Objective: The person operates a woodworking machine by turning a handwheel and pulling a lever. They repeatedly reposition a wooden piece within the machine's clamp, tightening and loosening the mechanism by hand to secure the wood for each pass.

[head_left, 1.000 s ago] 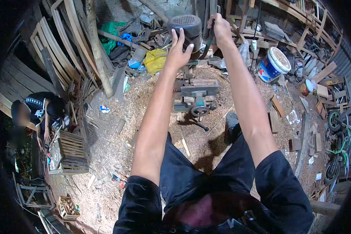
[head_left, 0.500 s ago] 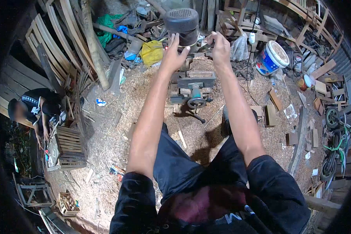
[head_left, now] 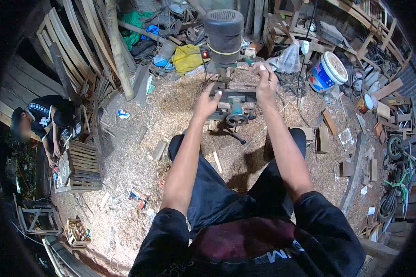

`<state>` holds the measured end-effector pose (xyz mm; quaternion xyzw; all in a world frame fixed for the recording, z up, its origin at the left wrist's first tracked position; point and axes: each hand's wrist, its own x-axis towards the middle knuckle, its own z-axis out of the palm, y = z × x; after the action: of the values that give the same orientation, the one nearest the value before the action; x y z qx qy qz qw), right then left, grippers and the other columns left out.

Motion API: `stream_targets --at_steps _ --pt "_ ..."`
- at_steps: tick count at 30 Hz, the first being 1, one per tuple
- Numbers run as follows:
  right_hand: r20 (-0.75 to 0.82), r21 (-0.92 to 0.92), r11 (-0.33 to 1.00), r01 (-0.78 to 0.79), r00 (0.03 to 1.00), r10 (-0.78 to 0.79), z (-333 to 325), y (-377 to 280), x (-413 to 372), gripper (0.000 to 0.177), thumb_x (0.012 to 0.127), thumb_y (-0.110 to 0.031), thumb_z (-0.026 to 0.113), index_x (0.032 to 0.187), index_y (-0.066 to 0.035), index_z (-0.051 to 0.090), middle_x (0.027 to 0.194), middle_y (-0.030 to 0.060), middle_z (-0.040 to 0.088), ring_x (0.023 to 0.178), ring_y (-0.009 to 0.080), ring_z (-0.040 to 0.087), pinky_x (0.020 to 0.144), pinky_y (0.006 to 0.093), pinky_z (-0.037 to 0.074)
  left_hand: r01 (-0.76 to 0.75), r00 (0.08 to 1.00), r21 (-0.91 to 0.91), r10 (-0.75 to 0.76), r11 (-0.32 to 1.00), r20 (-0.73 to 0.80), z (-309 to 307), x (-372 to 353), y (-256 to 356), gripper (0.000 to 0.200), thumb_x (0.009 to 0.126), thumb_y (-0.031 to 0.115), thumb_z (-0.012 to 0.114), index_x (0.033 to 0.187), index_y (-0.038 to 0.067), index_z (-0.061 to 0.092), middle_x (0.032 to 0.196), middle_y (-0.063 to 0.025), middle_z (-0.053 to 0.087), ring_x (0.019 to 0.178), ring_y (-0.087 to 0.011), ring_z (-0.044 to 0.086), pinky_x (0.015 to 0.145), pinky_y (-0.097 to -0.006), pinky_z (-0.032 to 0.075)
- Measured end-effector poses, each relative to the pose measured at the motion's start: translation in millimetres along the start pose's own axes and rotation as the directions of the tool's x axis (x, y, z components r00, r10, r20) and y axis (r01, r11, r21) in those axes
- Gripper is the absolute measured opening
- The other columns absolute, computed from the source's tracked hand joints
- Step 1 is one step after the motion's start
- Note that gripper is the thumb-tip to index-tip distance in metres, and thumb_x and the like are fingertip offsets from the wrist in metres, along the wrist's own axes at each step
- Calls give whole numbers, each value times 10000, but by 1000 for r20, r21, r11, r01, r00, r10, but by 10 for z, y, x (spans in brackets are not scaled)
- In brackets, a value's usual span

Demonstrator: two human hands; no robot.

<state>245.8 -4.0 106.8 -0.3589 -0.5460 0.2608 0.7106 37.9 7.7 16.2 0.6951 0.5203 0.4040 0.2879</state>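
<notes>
In front of me stands a drill-press-like machine with a dark cylindrical motor above a vise that has a handwheel. A strip of brown wood lies across the vise. My left hand is at the left end of the vise, fingers stretched forward and thumb apart. To the right, my right hand is raised beside the machine with its fingers curled, close to a short green handle. I cannot tell what those curled fingers hold.
Wood shavings cover the ground. A person crouches at left, hands by a slatted wooden crate. A blue-and-white bucket stands at right, near wood offcuts and a green bicycle. A yellow sack lies behind the machine.
My left hand has come down from beside the motor to the vise. The right hand has dropped lower as well. The view has shifted slightly, showing more of the machine.
</notes>
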Motion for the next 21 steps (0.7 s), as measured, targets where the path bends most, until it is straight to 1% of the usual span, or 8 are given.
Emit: stream_targets --at_steps 5,6,9,10,12,15,18,21 --pt "162 -229 961 -154 968 194 -190 -137 237 478 983 -317 408 652 4 535 798 115 616 903 192 560 894 321 392 112 990 -42 -108 993 93 46 15 -155 447 879 243 613 1248 -1 551 1200 -197 622 1138 -289 588 955 -372 443" --pt "151 -348 865 -361 889 432 -152 -501 367 531 971 -386 431 673 22 596 782 129 644 833 221 592 839 327 428 169 977 -33 -163 985 137 46 3 -139 412 877 223 607 1222 0 572 1181 -193 634 1124 -284 597 942 -375 452" --pt "202 -728 636 -256 807 555 -39 -377 853 530 951 -397 463 735 55 633 818 159 651 757 261 631 793 384 468 148 946 178 -192 973 261 125 -55 -119 429 872 261 613 1217 7 587 1163 -223 628 1117 -339 596 944 -392 460" --pt "230 -810 567 -152 807 544 13 -337 897 481 928 -356 467 774 61 652 865 172 665 822 278 637 783 406 485 35 984 90 -50 995 171 412 -51 -576 410 865 276 624 1175 8 617 1157 -224 627 1107 -346 598 928 -398 473" --pt "287 -917 393 68 797 531 157 -289 960 408 883 -273 475 853 73 690 959 198 694 953 311 649 763 449 519 90 956 194 -139 977 258 494 -54 -569 422 859 287 632 1171 4 618 1144 -230 629 1096 -352 601 919 -403 479" --pt "128 -938 288 -194 576 807 153 -357 934 312 861 -190 504 956 70 650 970 204 673 834 318 657 663 441 521 146 928 136 -184 980 323 639 -125 -723 423 859 312 619 1158 12 622 1090 -241 643 1080 -376 597 925 -410 475" --pt "149 -988 157 -8 263 953 99 -123 1115 223 860 -170 530 900 42 587 851 141 630 674 229 628 456 373 443 71 909 55 -87 996 407 902 -186 -1144 422 865 314 596 1174 27 608 1071 -242 647 1055 -385 599 920 -431 468" --pt "111 -993 119 -26 208 972 62 -33 1222 149 831 -140 535 798 3 563 748 104 592 592 187 585 420 362 416 -43 980 50 33 998 195 1437 -410 -1649 566 861 343 610 1350 106 450 1194 -253 577 1067 -408 568 906 -472 454"
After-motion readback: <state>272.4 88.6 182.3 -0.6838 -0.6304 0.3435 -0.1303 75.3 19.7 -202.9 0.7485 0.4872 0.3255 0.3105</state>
